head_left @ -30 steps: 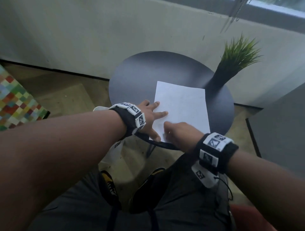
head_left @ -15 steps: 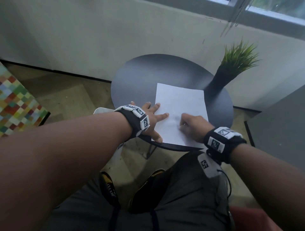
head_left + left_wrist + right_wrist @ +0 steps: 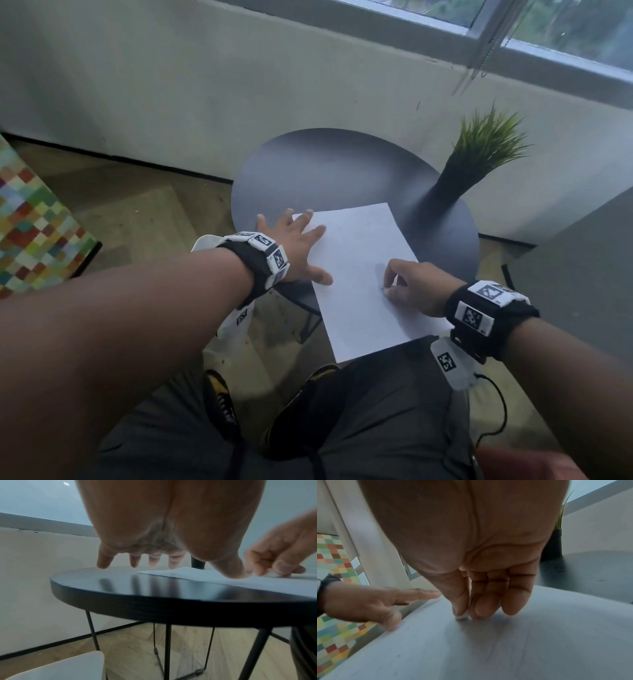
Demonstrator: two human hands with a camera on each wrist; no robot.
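A white sheet of paper (image 3: 359, 267) lies on a round black table (image 3: 308, 178), its near end hanging over the table's front edge. My left hand (image 3: 291, 240) is spread flat, with the thumb and some fingertips on the sheet's left edge and the others on the table (image 3: 154, 608). My right hand (image 3: 407, 281) rests on the sheet's right half. It pinches a small white block (image 3: 462, 616), probably an eraser, between thumb and fingers and holds it down on the paper (image 3: 522, 649). Faint grey marks show near it.
A black vase with green grass-like leaves (image 3: 479, 154) stands at the table's far right, close to the sheet's corner. A wall and window are behind. A colourful checked block (image 3: 30, 229) is at the left, a grey cabinet (image 3: 582, 274) at the right, a white seat (image 3: 68, 666) below.
The sheet has turned and slid toward me, so its near end overhangs the table. My right hand moved rightward across it. My left hand shifted farther up the left edge.
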